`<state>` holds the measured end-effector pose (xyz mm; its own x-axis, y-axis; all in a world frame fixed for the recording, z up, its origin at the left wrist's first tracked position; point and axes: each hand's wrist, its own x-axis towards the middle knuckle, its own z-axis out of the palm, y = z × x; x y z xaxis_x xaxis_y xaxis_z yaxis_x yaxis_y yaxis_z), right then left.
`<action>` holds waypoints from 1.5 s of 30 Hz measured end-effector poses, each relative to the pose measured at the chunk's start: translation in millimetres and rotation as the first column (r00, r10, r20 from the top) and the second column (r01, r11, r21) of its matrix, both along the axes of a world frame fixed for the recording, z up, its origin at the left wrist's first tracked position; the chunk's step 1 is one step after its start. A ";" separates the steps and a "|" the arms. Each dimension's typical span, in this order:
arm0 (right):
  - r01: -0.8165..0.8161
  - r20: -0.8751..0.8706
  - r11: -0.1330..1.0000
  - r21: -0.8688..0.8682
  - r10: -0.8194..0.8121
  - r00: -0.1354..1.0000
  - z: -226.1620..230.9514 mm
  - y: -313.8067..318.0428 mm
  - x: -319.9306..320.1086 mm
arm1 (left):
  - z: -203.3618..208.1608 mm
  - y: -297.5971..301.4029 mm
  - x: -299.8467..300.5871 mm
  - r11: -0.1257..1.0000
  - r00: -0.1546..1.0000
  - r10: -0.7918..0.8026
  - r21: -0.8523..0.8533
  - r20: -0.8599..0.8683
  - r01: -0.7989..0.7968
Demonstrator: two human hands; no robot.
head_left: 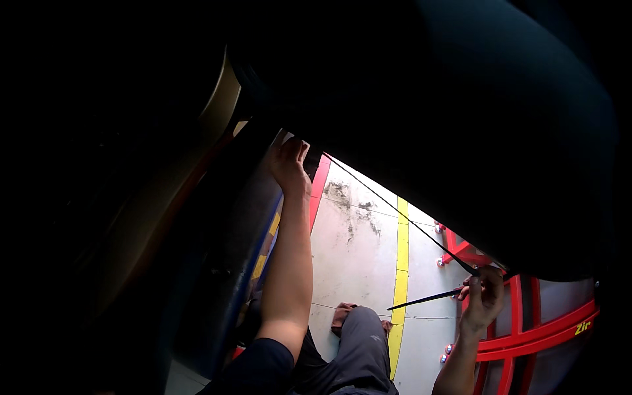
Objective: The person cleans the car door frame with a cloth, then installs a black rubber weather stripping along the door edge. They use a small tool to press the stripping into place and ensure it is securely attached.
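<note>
My left hand (pixel 288 163) is raised with its fingers curled at the lower edge of a large dark panel (pixel 513 131) overhead. What its fingers hold, if anything, is lost in shadow. Farther right and nearer to me, my right hand (pixel 486 293) is closed around a thin black strip (pixel 401 212). One stretch of the strip runs taut up to the left along the panel's edge, toward my left hand. A narrow black length (pixel 424 300) also sticks out leftward from my right hand; whether it belongs to the same strip is unclear.
Light floor (pixel 355 263) with dark stains and a yellow line (pixel 400 276) lies below. A red metal frame (pixel 517 349) on casters stands at the right. At the left are a dark blue-edged structure (pixel 263 243) and a beige curved part (pixel 220 99).
</note>
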<state>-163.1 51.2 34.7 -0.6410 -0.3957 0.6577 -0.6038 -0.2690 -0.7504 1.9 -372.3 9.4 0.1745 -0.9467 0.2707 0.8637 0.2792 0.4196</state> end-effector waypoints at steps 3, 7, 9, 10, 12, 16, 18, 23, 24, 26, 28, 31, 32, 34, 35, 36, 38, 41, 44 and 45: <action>0.040 -0.019 0.999 0.030 -0.040 0.999 -2.9 -4.0 0.4 | 5.2 5.1 -1.9 0.999 0.997 -0.018 0.027 -0.071 0.020; 0.090 -0.066 0.994 0.056 -0.086 0.994 -5.0 -10.7 4.4 | -6.2 -3.7 -4.9 0.999 0.993 -0.023 0.035 -0.117 0.027; 0.115 -0.083 0.992 0.055 -0.111 0.990 -4.5 -12.0 5.7 | -15.2 -11.0 -6.1 0.998 0.987 -0.040 0.036 -0.153 0.046; 0.110 -0.063 0.993 0.052 -0.106 0.992 -4.0 -12.1 7.6 | -21.6 -15.0 -8.7 0.980 0.980 0.194 -0.055 0.041 -0.191; 0.076 0.002 0.997 0.035 -0.076 0.997 -1.5 -13.6 12.0 | -45.6 -31.5 -15.3 0.798 0.724 0.600 -0.315 0.340 -0.514; -0.005 0.210 0.994 -0.113 0.029 0.977 -9.8 -16.3 15.1 | -85.3 -41.8 -22.3 0.541 0.240 0.823 -0.582 0.515 -0.607; -0.027 0.229 0.990 -0.141 0.059 0.972 -14.8 -16.9 12.0 | -72.7 -11.2 -25.6 0.740 0.528 0.673 -0.465 0.518 -0.486; -0.062 0.124 0.998 -0.011 0.062 0.990 2.7 -25.5 31.8 | -5.0 65.9 -6.7 0.865 0.862 -0.498 -0.124 -0.089 0.487; -0.053 0.133 0.999 -0.002 0.053 0.990 6.4 -28.4 38.4 | 3.4 80.8 -3.9 0.843 0.862 -0.495 -0.183 0.105 0.506; -0.045 0.146 0.999 0.025 0.041 0.988 17.0 -27.6 46.0 | 19.1 111.5 -2.4 0.781 0.809 -0.372 -0.318 0.456 0.538; -0.040 0.161 0.997 0.061 0.029 0.987 23.5 -22.2 51.3 | 54.6 160.6 -5.6 0.750 0.643 -0.102 -0.366 0.759 0.551; -0.120 0.178 0.989 0.091 0.103 0.979 29.7 -20.2 52.8 | 58.0 183.7 -19.9 0.545 0.473 -0.384 -0.219 0.793 0.809; -0.129 0.177 0.987 0.099 0.110 0.978 31.1 -19.7 54.4 | 53.2 187.5 -25.0 0.468 0.400 -0.506 -0.146 0.764 0.872; -0.122 0.185 0.985 0.125 0.097 0.978 33.6 -17.5 56.8 | 47.6 189.5 -33.3 0.387 0.313 -0.582 -0.083 0.750 0.918; -0.131 0.190 0.984 0.123 0.106 0.976 34.3 -14.5 55.2 | 46.9 186.2 -34.1 0.328 0.256 -0.598 -0.060 0.760 0.943; -0.133 0.178 0.983 0.130 0.109 0.978 32.0 -17.3 55.4 | 47.4 186.9 -33.5 0.325 0.269 -0.568 -0.089 0.778 0.942; -0.135 0.148 0.984 0.115 0.117 0.982 33.1 -7.9 50.3 | 51.8 211.5 -40.5 0.364 0.354 -0.428 -0.200 0.831 0.909; -0.113 0.141 0.989 0.099 0.099 0.985 30.2 -5.2 48.3 | 63.6 231.2 -32.6 0.369 0.385 0.016 -0.363 0.923 0.856; -0.090 0.190 0.992 0.090 0.071 0.979 30.8 -5.1 51.2 | 66.3 236.0 -32.0 0.387 0.307 0.046 -0.300 0.951 0.872; -0.075 0.183 0.991 0.107 0.054 0.982 28.6 -7.0 52.1 | 67.1 234.2 -30.1 0.403 0.290 0.029 -0.277 0.957 0.873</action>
<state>-111.0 44.2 63.4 -0.7151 -0.5053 0.4830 -0.4407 -0.2105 -0.8726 -28.2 -138.1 76.5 -0.8819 -0.1285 0.4536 0.3289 0.5216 0.7872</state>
